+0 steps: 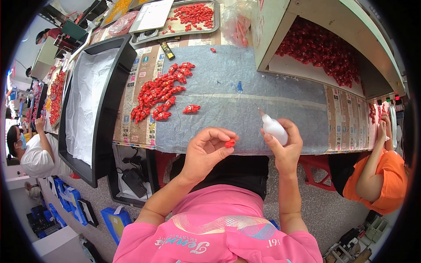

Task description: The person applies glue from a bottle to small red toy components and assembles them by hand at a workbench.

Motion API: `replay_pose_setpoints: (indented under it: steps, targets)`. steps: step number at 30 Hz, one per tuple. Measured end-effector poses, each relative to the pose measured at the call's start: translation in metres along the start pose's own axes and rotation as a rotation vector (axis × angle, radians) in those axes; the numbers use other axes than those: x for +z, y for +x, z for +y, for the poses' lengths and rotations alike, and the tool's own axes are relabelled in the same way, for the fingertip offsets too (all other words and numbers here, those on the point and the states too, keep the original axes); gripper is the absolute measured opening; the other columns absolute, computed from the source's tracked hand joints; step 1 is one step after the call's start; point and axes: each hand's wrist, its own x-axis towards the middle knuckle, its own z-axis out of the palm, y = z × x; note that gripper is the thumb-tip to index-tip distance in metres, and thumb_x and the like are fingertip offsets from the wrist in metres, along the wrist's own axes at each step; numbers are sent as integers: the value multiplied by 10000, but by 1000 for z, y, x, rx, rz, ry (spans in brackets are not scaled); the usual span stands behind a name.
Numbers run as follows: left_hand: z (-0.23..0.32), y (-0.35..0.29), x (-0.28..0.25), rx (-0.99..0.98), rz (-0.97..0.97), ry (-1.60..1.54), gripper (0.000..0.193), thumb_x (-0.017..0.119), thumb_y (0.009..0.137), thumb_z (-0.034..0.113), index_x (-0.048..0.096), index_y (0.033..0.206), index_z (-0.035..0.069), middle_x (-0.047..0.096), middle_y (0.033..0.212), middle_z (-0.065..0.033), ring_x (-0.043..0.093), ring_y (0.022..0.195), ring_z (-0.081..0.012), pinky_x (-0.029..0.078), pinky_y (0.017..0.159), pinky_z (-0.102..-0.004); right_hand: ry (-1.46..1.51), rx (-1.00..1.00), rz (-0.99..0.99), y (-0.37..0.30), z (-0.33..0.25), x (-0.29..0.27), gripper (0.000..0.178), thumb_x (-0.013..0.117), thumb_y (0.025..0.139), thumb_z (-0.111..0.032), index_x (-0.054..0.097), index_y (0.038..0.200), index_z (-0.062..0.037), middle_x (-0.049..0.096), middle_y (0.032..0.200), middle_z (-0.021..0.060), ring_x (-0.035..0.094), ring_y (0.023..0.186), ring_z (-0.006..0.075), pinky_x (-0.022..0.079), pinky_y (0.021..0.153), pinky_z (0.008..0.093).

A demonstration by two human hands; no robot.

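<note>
My left hand (206, 151) pinches a small red plastic piece (230, 143) between thumb and fingers, just over the table's near edge. To its right, my right hand (287, 147) is wrapped round a white squeeze bottle (275, 129) with a thin nozzle tip, tilted up and to the left. Bottle and piece are apart. On the blue-grey work cloth (210, 101), a loose heap of small red figures (160, 92) lies to the left. A single red figure (191, 108) rests beside the heap, nearer to my left hand.
A black tray (98, 114) lined with white paper stands at the left. Behind are a metal tray (215, 17) of red pieces and a black-and-yellow tube (167, 51). An open box (272, 41) of red pieces stands back right. Co-workers sit at both sides, one in an orange shirt (372, 182).
</note>
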Motion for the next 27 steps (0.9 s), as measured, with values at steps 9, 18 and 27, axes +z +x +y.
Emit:
replay_pose_setpoints:
  steps: [9,18,27]
  targets:
    - [3,3,-6,263,29,296,224,659,768,-119,563,904,31,589,1014,-116,591,976,-190,481,849,-293,-46,-91,-170,33,7,30,355,711,793,-60,553,1105,1,628,1044,62,581,954,123,440,862,264]
    - [7,4,-10,404,43,577,218,684,734,-121,580,859,25,589,971,-107,594,914,-185,478,788,-280,-328,-322,-94,41,-21,-7,332,626,770,17,592,1098,-20,622,1138,99,554,1087,185,435,879,287]
    - [6,-8,2,73,18,40,286,697,721,-118,541,890,52,591,947,-92,620,881,-187,506,802,-299,-806,-590,92,163,-11,-59,223,611,771,-20,649,989,-48,635,1038,108,579,946,300,466,803,377]
